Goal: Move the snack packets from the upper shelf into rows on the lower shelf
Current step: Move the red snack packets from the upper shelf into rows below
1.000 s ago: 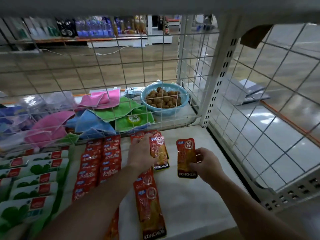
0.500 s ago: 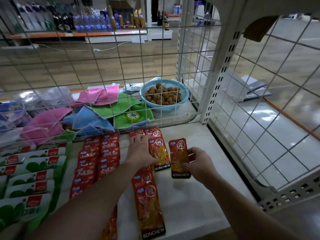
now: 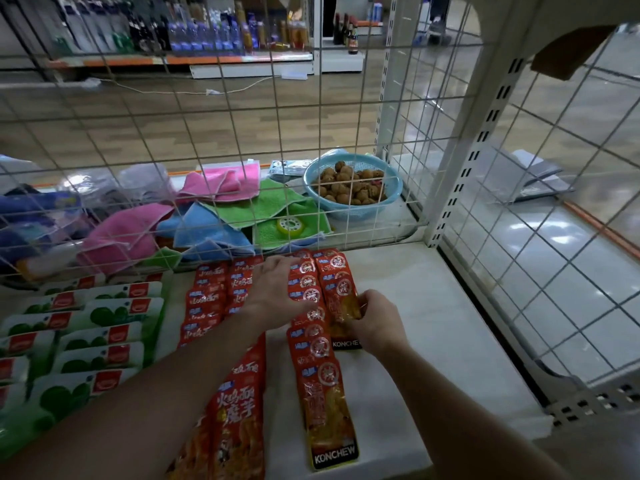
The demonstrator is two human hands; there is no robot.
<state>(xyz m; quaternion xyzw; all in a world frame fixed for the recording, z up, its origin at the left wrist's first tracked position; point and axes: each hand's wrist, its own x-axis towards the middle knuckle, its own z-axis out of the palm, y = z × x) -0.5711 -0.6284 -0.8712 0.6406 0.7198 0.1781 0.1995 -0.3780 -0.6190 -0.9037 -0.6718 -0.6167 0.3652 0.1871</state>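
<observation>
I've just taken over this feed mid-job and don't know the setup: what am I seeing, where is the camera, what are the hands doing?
No machine here: a person works with two bare hands. The one picture comes from a wide-angle camera on their head, looking forward and down. The surface is a white shelf board fenced by white wire mesh. On it lie rows of overlapping red foil snack packets and, further left, green-and-white packets. The left hand rests flat on a red row. The right hand has its fingers curled round one red KONCHEW packet at the rightmost red row. Behind the mesh lie coloured cloths and a light-blue plastic basket of brown round pieces.
</observation>
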